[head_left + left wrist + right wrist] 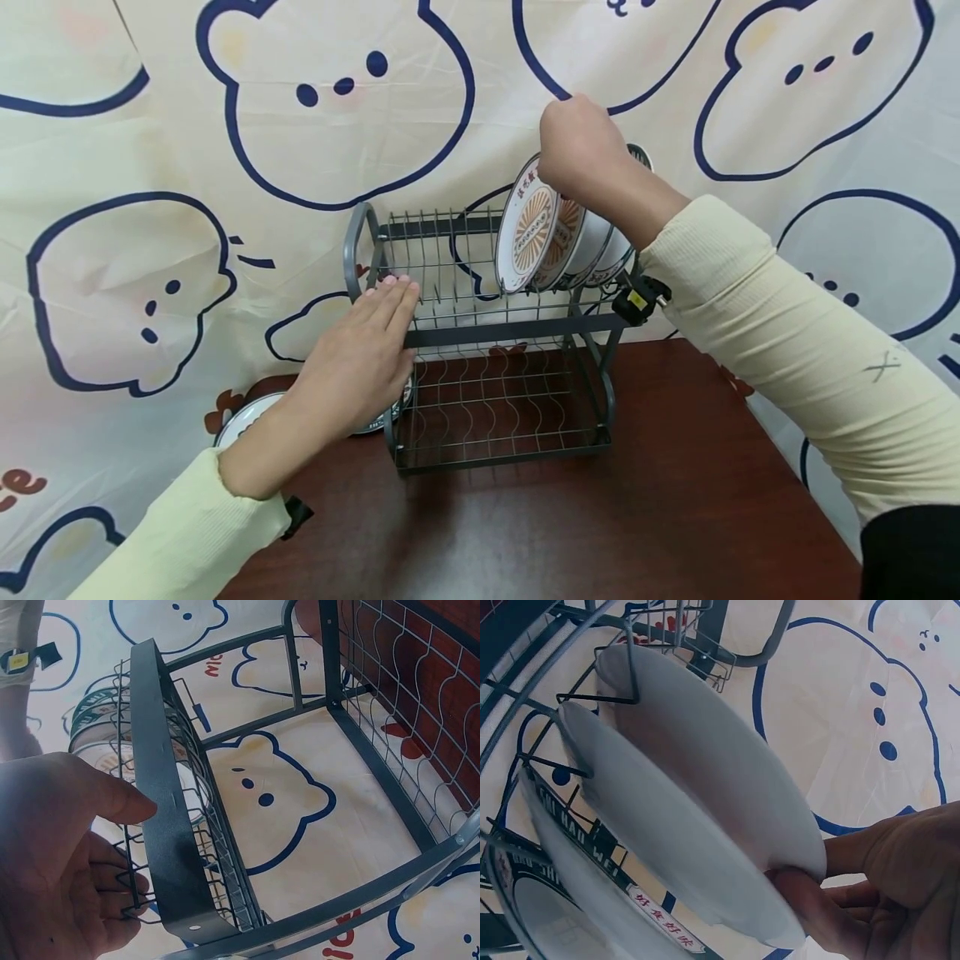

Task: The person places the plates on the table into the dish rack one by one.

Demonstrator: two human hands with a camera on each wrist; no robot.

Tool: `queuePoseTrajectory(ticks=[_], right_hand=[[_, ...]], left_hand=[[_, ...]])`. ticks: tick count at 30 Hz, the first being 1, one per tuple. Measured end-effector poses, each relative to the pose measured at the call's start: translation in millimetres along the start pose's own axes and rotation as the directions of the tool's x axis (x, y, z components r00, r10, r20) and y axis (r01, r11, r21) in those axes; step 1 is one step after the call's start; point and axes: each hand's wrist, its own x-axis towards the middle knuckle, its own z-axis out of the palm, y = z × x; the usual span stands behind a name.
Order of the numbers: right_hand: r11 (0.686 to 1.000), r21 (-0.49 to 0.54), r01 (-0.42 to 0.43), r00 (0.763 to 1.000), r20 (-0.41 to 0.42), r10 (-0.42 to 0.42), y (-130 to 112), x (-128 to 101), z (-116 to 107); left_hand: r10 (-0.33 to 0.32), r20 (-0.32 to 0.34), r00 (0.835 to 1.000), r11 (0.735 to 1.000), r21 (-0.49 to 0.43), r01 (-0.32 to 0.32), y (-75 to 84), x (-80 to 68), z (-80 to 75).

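Observation:
A dark grey two-tier dish rack (502, 333) stands on the table. My right hand (588, 150) is at the upper tier, pinching the rim of a white plate (528, 225) with an orange sunburst. In the right wrist view, the thumb is on one face of that plate (712, 765) and fingers are behind it. More dishes (600, 250) stand upright beside it, some with green lettered rims. My left hand (356, 367) holds the upper tier's front left corner. In the left wrist view, its thumb lies on the front rail (169, 802) and its fingers rest against the wires.
White dishware (251, 417) lies on the table left of the rack, partly hidden by my left forearm. A cloth (345, 142) printed with bear outlines hangs behind the rack. The dark brown table (525, 525) extends in front, with its right edge beside the right sleeve.

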Motion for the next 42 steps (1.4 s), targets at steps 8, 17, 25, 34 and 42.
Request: queuePoseTrajectory(ticks=[8,17,25,34,42], right_hand=[[0.999,-0.016,0.030,0.997,-0.075,-0.031,2.2,-4.4,5.2],[0.986,0.077,0.150,0.924,-0.366,-0.112,19.2,-33.3,4.5],[0.946,0.029,0.322,0.763,-0.600,-0.241,73.8,-75.9,28.7],[0.928,0.053,0.368,0.745,-0.614,-0.261,123.7,-107.1,73.5],[0.916,0.126,0.381,0.820,-0.503,-0.272,147.7,-132.3,126.0]], left_hand=[[-0.017,0.026,1.000,0.999,-0.044,0.018,-1.5,1.3,-2.5],[-0.009,-0.022,1.000,0.999,-0.047,0.008,-4.9,-1.5,1.6],[0.029,-0.127,0.991,0.998,-0.055,-0.036,-8.1,-4.9,12.4],[0.048,-0.179,0.983,0.997,-0.048,-0.058,-10.8,-6.2,17.4],[0.075,-0.195,0.978,0.995,-0.046,-0.085,-11.9,-5.9,19.8]])
